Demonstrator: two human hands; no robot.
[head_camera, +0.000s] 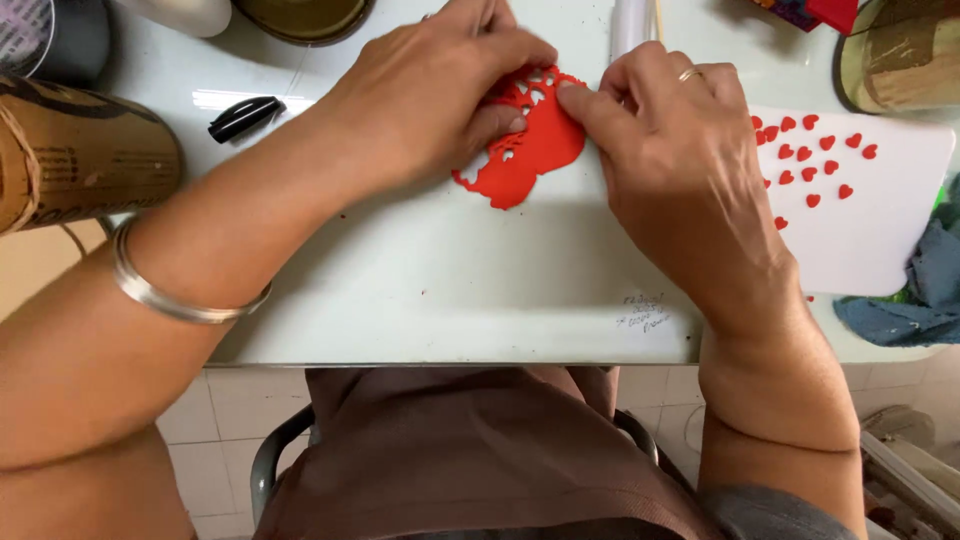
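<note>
Centrally, red sheet (530, 150), between both hands

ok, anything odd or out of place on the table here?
Nothing broken or spilled. The red sheet under both hands is full of ragged holes, apparently where the small red hearts on the white board were cut out. A black pen cap lies loose near the left hand.

Left hand (430, 100) palm-down, right hand (665, 150) beside it, fingertips pinching

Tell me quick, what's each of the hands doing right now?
Left hand: fingers pinching the red cut-out sheet.
Right hand: fingertips pressing the same sheet's edge.
</note>
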